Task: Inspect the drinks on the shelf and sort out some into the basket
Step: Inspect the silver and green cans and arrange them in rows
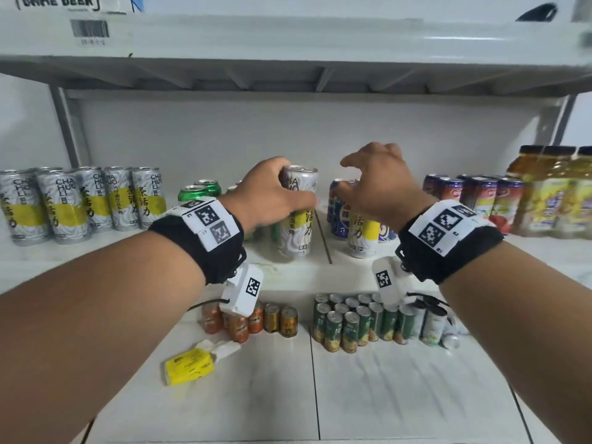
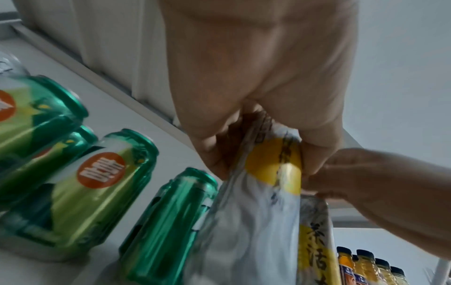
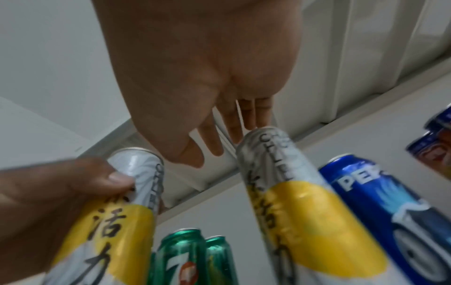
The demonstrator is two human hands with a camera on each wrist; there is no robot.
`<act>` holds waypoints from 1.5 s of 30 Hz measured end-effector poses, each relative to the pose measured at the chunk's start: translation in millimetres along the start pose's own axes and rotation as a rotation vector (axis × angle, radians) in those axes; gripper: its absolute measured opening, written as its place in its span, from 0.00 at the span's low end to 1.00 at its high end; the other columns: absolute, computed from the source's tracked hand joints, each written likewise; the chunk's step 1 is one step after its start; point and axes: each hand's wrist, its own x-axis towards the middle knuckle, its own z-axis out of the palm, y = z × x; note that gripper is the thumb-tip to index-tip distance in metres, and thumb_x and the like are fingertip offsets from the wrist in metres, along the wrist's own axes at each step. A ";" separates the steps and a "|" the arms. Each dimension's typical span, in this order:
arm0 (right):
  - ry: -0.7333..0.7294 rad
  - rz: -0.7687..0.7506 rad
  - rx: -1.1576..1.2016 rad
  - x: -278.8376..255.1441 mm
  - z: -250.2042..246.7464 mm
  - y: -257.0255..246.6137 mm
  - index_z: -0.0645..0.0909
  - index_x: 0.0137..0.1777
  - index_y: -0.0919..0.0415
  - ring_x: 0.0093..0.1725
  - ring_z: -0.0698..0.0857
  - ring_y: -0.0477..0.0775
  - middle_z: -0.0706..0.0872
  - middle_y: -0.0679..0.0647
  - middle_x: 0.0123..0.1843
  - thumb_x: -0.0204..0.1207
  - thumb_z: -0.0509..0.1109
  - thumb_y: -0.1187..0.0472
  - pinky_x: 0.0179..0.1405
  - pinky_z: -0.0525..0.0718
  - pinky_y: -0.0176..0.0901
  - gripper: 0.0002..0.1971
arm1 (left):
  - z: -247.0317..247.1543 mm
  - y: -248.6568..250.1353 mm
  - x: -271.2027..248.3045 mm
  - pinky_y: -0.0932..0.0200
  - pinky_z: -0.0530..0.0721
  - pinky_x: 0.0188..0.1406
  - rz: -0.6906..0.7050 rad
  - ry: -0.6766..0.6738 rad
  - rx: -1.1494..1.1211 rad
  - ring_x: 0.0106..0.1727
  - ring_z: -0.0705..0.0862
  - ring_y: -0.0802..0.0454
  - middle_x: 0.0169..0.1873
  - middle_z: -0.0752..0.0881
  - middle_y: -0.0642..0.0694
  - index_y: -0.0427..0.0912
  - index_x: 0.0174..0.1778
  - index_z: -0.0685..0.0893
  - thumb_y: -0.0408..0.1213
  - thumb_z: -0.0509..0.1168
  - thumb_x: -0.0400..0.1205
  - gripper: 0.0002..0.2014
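L hand (image 1: 272,195): grasping upper part of tall white-yellow can (image 1: 296,216)
R hand (image 1: 378,184): released, fingers loose over second white-yellow can (image 1: 362,233)
Tip: lift straight up, avoid green cans (image 1: 200,190) at left

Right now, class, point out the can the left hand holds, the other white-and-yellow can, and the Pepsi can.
held can (image 1: 296,219), head view, label
second can (image 3: 292,202), right wrist view, yellow band
Pepsi can (image 3: 380,194), right wrist view, blue side

White-yellow can (image 1: 296,216) upright; shelved.
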 end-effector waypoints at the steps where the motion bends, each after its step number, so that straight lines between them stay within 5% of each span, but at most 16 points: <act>1: -0.067 0.016 -0.040 0.5 0.6 6.2 0.84 0.76 0.51 0.75 0.74 0.69 0.83 0.61 0.72 0.77 0.71 0.45 0.77 0.75 0.59 0.27 | 3.0 4.9 2.4 0.39 0.95 0.53 -0.007 -0.006 0.012 0.50 0.94 0.40 0.47 0.93 0.37 0.38 0.53 0.87 0.43 0.87 0.72 0.21; 7: -0.193 0.034 -0.018 -7.6 9.1 19.6 0.82 0.71 0.53 0.62 0.82 0.71 0.83 0.63 0.63 0.74 0.74 0.53 0.62 0.80 0.52 0.24 | 22.6 22.8 8.7 0.42 0.94 0.50 0.005 -0.081 0.156 0.44 0.92 0.43 0.46 0.93 0.39 0.36 0.52 0.88 0.42 0.87 0.72 0.21; 13: -0.220 0.053 -0.057 -21.0 -2.7 15.2 0.79 0.69 0.48 0.58 0.81 0.69 0.76 0.59 0.61 0.72 0.76 0.51 0.60 0.84 0.55 0.25 | 30.5 33.3 4.3 0.53 0.90 0.46 0.123 -0.117 0.176 0.45 0.89 0.52 0.49 0.89 0.50 0.45 0.60 0.86 0.40 0.85 0.73 0.22; 17: -0.213 0.042 -0.102 -35.4 -23.1 9.2 0.81 0.65 0.55 0.52 0.82 0.63 0.80 0.58 0.56 0.73 0.75 0.57 0.46 0.77 0.44 0.20 | 29.9 46.9 0.6 0.60 0.86 0.42 0.219 -0.164 0.123 0.44 0.89 0.56 0.49 0.91 0.52 0.49 0.59 0.88 0.41 0.83 0.73 0.19; 25: -0.169 0.159 -0.245 -95.8 -78.1 7.8 0.81 0.62 0.55 0.44 0.80 0.54 0.80 0.55 0.53 0.68 0.85 0.43 0.39 0.76 0.44 0.28 | 59.6 75.7 -14.9 0.56 0.91 0.47 0.388 -0.351 0.006 0.48 0.91 0.55 0.50 0.91 0.55 0.54 0.59 0.87 0.53 0.78 0.63 0.27; 28: -0.228 0.268 -0.321 -130.4 -87.6 20.6 0.82 0.62 0.56 0.49 0.80 0.58 0.81 0.57 0.55 0.67 0.86 0.47 0.41 0.74 0.46 0.27 | 93.8 76.5 -24.2 0.55 0.88 0.51 0.452 -0.463 -0.023 0.51 0.89 0.60 0.51 0.89 0.60 0.57 0.57 0.86 0.50 0.82 0.67 0.23; 31: -0.281 0.386 -0.361 -172.8 -91.4 42.3 0.82 0.58 0.56 0.47 0.78 0.58 0.79 0.54 0.49 0.67 0.85 0.50 0.34 0.69 0.44 0.24 | 132.9 74.3 -36.2 0.50 0.90 0.55 0.486 -0.595 0.002 0.55 0.88 0.54 0.56 0.88 0.55 0.56 0.57 0.86 0.47 0.85 0.71 0.21; 36: -0.362 0.597 -0.385 -248.3 -97.3 85.4 0.81 0.57 0.53 0.42 0.77 0.54 0.79 0.49 0.43 0.68 0.83 0.50 0.30 0.68 0.41 0.21 | 211.1 81.7 -70.3 0.54 0.89 0.50 0.578 -0.761 0.052 0.52 0.88 0.52 0.51 0.89 0.53 0.53 0.56 0.87 0.47 0.85 0.69 0.22; 40: -0.440 0.699 -0.400 -298.5 -104.3 128.9 0.81 0.56 0.54 0.47 0.82 0.61 0.85 0.55 0.49 0.67 0.81 0.53 0.44 0.86 0.53 0.20 | 287.9 96.5 -96.6 0.49 0.92 0.53 0.626 -0.869 0.099 0.51 0.88 0.50 0.51 0.89 0.51 0.51 0.56 0.86 0.46 0.84 0.70 0.21; 42: -0.467 0.731 -0.397 -322.4 -108.9 158.3 0.82 0.56 0.55 0.48 0.84 0.62 0.85 0.55 0.49 0.67 0.82 0.54 0.48 0.87 0.54 0.20 | 331.8 107.3 -109.3 0.49 0.92 0.53 0.640 -0.921 0.113 0.51 0.88 0.49 0.51 0.89 0.50 0.50 0.57 0.86 0.46 0.84 0.70 0.22; 45: -0.486 0.760 -0.374 -358.1 -114.5 210.5 0.83 0.55 0.55 0.49 0.83 0.62 0.85 0.56 0.49 0.66 0.82 0.54 0.49 0.86 0.54 0.19 | 395.5 123.4 -127.3 0.62 0.86 0.42 0.643 -0.989 0.117 0.46 0.87 0.55 0.47 0.89 0.55 0.51 0.54 0.85 0.47 0.85 0.70 0.21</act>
